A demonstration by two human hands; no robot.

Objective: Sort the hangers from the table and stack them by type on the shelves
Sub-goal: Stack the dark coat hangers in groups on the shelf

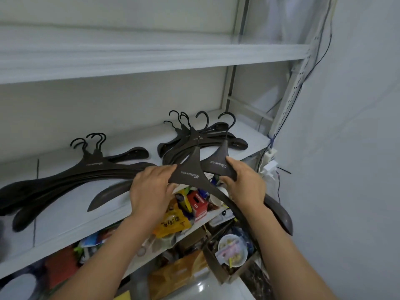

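White shelf [71, 215] carries two hanger piles [194, 141]; just before its front edge the left hand [151, 189] pinches the front hanger [189, 171] by its flat neck, and the right hand [244, 185] grips the rear hanger [217, 163] likewise. Both look stiff, light, smooth plastic (hooks will snag), so the neck seems the best hold. Below the shelf, a cardboard box [218, 271] holds a bowl [242, 259].

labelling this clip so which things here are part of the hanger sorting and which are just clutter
Job: two held hangers, left hand, right hand, left hanger stack, right hanger stack, shelf.
Clutter: yellow snack packet, red box, bowl, tape roll, white plug.
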